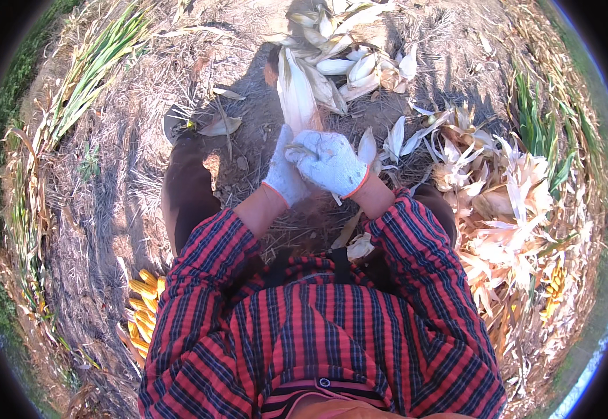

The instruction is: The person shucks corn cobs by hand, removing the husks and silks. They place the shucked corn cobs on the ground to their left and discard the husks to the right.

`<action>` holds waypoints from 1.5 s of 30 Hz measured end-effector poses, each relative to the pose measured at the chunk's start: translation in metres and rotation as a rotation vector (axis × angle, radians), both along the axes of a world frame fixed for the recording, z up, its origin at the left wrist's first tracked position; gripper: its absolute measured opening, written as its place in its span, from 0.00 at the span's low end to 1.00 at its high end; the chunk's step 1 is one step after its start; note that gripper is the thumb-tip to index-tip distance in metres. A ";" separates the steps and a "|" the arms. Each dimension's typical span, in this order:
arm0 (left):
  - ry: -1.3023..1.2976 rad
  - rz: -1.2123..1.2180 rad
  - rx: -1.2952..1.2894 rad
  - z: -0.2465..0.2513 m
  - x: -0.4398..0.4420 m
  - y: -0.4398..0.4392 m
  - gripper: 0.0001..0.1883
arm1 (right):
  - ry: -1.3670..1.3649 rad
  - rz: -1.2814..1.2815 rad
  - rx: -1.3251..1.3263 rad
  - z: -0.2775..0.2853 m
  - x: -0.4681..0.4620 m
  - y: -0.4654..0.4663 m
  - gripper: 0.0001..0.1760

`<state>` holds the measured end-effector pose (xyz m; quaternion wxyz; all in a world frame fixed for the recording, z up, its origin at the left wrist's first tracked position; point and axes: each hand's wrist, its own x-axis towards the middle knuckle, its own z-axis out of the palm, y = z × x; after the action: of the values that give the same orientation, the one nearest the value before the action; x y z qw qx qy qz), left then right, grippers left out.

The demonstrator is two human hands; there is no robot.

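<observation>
In front of me, both hands wear white knit gloves with orange cuffs. My left hand (286, 173) is wrapped around the lower end of a corn ear in its pale husk (297, 91). The ear points away from me, its butt hidden by the gloves. Closed in a fist against the left, my right hand (332, 160) has a short, thin, stick-like piece (302, 151) poking out of it. Whether that is a husking peg or a bit of stalk, I cannot tell. Just beyond the hands lies a pile of unhusked corn ears (353, 65).
Loose husks (508, 194) are heaped at my right, with yellow husked ears (555, 290) at their edge. More bare yellow ears (145, 309) lie by my left elbow. Cut green stalks (91, 73) lie far left. My legs (186, 188) flank the straw-strewn soil.
</observation>
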<state>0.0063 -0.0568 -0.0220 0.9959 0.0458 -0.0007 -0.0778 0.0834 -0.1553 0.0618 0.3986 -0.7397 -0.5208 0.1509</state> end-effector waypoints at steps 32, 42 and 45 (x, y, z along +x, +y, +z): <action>0.400 0.028 0.732 0.005 -0.009 0.017 0.12 | -0.132 -0.445 -0.206 -0.008 0.080 -0.046 0.20; 0.225 -0.053 1.268 0.007 -0.011 -0.003 0.16 | 0.212 -0.331 0.218 0.011 0.094 -0.056 0.15; 0.271 -0.051 1.335 0.007 -0.011 -0.004 0.20 | 0.140 -0.320 0.138 0.016 0.092 -0.057 0.12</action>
<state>-0.0043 -0.0607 -0.0153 0.7435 0.6402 0.1712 -0.0900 0.1755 -0.2127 0.0782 0.5027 -0.7716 -0.3767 0.1004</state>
